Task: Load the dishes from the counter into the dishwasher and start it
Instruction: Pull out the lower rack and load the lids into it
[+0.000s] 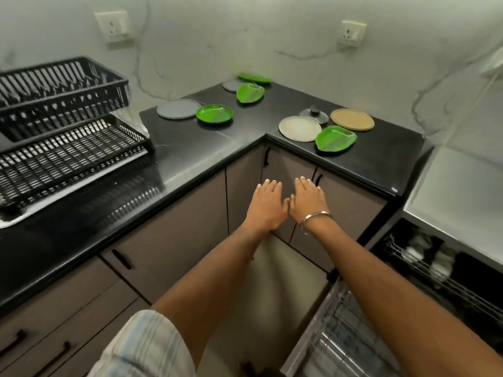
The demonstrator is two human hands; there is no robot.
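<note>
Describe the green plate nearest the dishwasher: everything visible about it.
The green plate nearest the dishwasher is leaf-shaped, bright glossy green, plastic by its look, with shallow raised ridges dividing it into compartments. It appears empty. It lies flat and face up on the black counter, near the front edge. Its left end overlaps or touches the rim of a round beige plate. Neither hand touches it.

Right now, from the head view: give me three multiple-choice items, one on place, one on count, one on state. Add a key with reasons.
1. Where is the glass lid?
A. In the black rack
B. Between the cream plate and the tan plate
C. In the dishwasher

2. How many green dishes are on the counter?
A. Two
B. Four
C. Six

3. The hands are:
A. Open, holding nothing
B. Gripping a plate
C. Pulling a handle

Key: 1 B, it sits just behind and between them. 2 B, four green ones show. 3 A, left hand and right hand have straight fingers, empty.
</note>
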